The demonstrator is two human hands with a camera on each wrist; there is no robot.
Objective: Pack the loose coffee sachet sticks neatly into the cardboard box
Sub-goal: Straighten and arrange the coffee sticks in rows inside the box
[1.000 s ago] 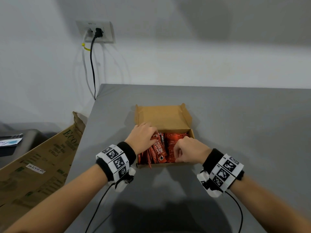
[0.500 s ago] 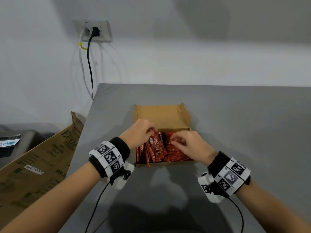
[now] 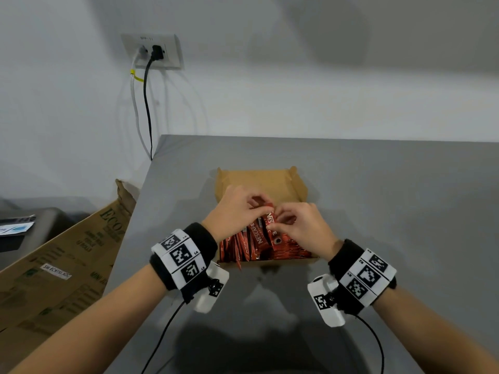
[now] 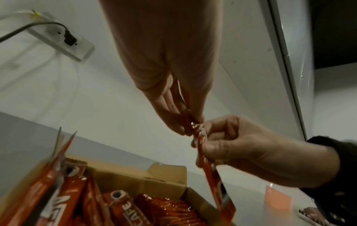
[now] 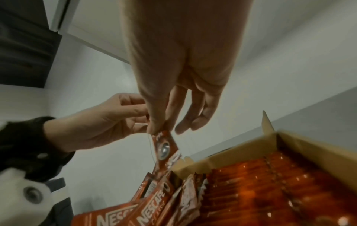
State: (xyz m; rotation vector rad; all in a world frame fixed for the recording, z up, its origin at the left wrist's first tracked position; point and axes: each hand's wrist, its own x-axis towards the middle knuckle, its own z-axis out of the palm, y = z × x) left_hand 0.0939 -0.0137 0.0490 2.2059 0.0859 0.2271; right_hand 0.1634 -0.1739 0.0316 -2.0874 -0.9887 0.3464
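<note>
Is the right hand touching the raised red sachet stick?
Touching. Right wrist view: right hand pinches the top edge of the red sachet stick between thumb and finger.

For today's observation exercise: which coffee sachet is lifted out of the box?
The sachet pinched by both the left hand and right hand; the others lie in the cardboard box.

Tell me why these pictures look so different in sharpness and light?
Head view: evenly lit and sharp, hands casting soft shadows on the table. Left wrist view: dim, with the near sachets smeared. Right wrist view: dim, glare spots on packed sachets, box edges bent.
</note>
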